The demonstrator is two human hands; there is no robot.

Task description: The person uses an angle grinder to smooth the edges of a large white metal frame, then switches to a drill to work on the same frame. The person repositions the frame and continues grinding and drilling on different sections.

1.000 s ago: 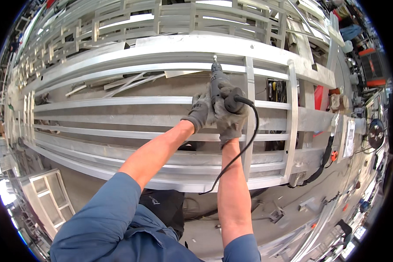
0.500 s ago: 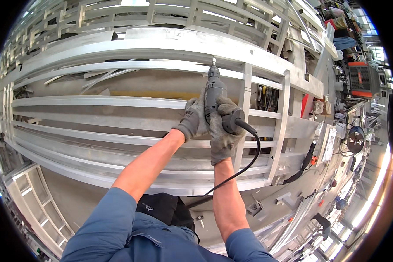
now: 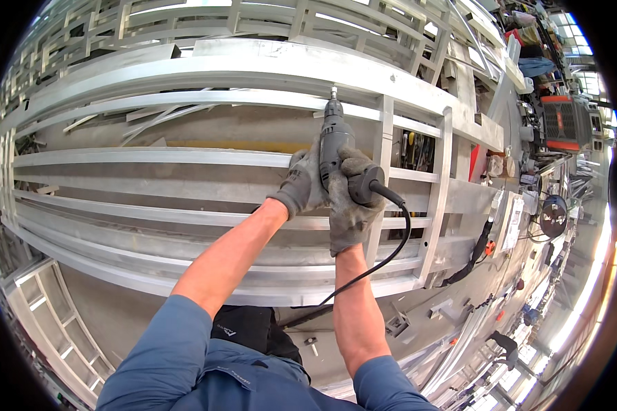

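Note:
A dark grey corded electric drill (image 3: 334,140) points away from me over a silver metal frame (image 3: 178,159) of long parallel bars. At its nose, a short metal bit (image 3: 333,92) overlaps the frame's far rail in view; whether they touch I cannot tell. My right hand (image 3: 353,205), in a grey work glove, is closed round the drill's rear grip. Beside it my left hand (image 3: 304,181), gloved alike, is closed against the left side of the drill body, its fingers partly hidden. A black power cord (image 3: 399,241) loops from the drill's back toward my waist.
More metal frames (image 3: 260,26) are stacked beyond. A smaller frame (image 3: 55,315) stands low on the left. A hammer (image 3: 312,344) lies on the floor near me. At the right are a black-and-red machine (image 3: 563,123), a cable reel (image 3: 554,216) and a dark strap (image 3: 474,255).
The whole view has shifted slightly, with the scene a little higher and further left. Both hands keep their hold on the drill, and its bit stays by the far rail.

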